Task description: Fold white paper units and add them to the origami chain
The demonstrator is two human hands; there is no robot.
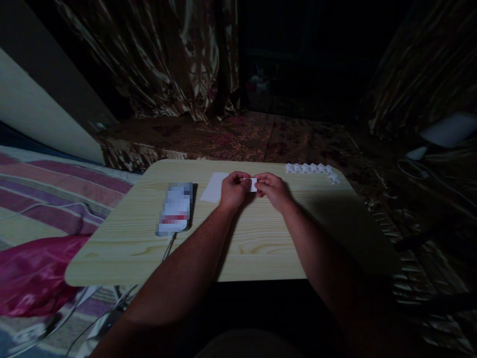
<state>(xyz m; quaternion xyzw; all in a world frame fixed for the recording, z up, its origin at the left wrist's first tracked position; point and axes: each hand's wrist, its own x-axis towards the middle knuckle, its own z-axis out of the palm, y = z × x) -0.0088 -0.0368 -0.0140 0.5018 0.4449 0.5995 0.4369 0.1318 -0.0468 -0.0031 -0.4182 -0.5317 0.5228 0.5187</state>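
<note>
A small piece of white paper [253, 185] is pinched between my two hands above the middle of the table. My left hand [234, 189] grips its left side, thumb on top. On its right side the fingers of my right hand [273, 189] close on it. Whether the paper is folded I cannot tell. Left of my left hand lies a larger white sheet [213, 187], partly covered by that hand. At the table's far right, several small folded white paper pieces [305, 168] sit in a row, with one [334, 178] a little nearer.
The light wooden table [261, 248] has rounded corners. A phone [174, 209], blurred out, lies at left with a cable [169, 247] running off the near edge. Striped bedding [82, 181] and a pink cloth [40, 273] are at left; a white lamp [449, 130] stands at right.
</note>
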